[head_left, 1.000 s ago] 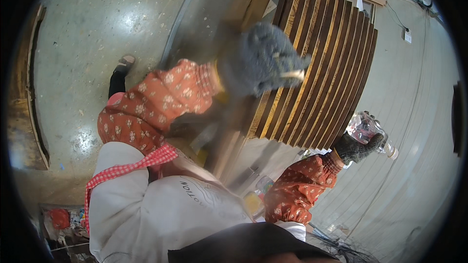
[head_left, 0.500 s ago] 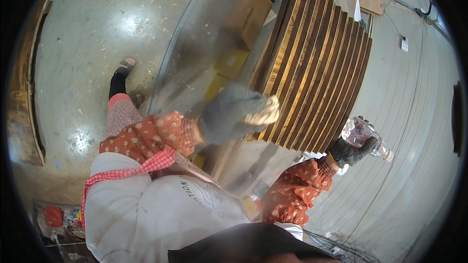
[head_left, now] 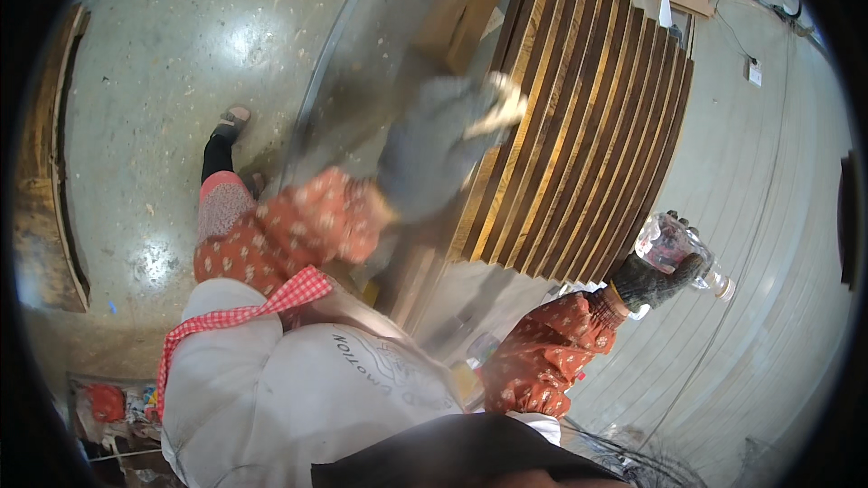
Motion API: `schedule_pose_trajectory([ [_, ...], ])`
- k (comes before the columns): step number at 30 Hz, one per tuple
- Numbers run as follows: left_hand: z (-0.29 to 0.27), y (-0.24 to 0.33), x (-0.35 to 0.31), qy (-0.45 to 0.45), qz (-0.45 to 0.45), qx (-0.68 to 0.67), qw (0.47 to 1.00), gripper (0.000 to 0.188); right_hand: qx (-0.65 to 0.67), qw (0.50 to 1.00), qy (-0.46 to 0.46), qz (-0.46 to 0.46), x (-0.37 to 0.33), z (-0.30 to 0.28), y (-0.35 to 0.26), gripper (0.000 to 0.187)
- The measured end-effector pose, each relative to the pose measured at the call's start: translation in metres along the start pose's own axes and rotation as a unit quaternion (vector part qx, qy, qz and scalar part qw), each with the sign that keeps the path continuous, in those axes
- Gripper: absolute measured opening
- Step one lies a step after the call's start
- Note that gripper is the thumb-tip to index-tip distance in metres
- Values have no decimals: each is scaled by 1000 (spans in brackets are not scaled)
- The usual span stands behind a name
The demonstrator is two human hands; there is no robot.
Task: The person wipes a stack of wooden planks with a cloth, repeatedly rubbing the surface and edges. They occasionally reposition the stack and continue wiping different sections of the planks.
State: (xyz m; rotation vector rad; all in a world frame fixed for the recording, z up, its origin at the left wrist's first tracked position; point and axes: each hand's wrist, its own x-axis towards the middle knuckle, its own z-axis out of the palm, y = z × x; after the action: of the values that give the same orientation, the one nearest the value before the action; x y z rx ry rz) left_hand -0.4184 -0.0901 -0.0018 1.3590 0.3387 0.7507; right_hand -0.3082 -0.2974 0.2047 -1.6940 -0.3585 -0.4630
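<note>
My left hand point(head_left: 432, 149), in a dark grey glove, is blurred by motion at the near-left side of a stack of brown wooden boards point(head_left: 579, 117). It is closed around a cream, crumpled wad that looks like a rag point(head_left: 499, 108), which lies over or against the leftmost board edges; contact cannot be made out. Gloved as well, my right hand point(head_left: 658, 280) is wrapped round a clear plastic bottle point(head_left: 667, 246) beyond the stack's lower right corner. The bottle lies tilted, its neck pointing down to the right. The boards are layered in steps, with dark and light edges showing.
A cardboard box point(head_left: 457, 25) stands left of the stack. A wooden slab point(head_left: 45, 163) is at the far left on the concrete floor point(head_left: 262, 0). A grey ribbed surface point(head_left: 768, 208) spreads on the right. Assorted items and a red bag point(head_left: 106, 402) sit at the lower left.
My left hand has moved upward in the view with the rag, along the board edges. My right hand and the bottle have barely shifted.
</note>
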Motion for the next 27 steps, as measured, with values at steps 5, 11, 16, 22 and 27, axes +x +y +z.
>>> schedule_pose_trajectory([
  [5,-7,-3,5,-20,93,-10,995,25,16,1000,-8,1,4,-5,1,45],
  [11,-2,-9,12,6,128,3,992,24,33,998,-36,26,9,-15,3,42],
  [16,-4,-2,-4,-43,70,-110,990,24,9,1000,-25,-11,11,-18,4,39],
  [22,-9,7,7,-138,-120,-315,931,27,94,990,-77,65,11,-22,4,42],
  [27,5,-13,18,-45,-8,-198,979,25,44,997,-46,35,13,-24,6,43],
])
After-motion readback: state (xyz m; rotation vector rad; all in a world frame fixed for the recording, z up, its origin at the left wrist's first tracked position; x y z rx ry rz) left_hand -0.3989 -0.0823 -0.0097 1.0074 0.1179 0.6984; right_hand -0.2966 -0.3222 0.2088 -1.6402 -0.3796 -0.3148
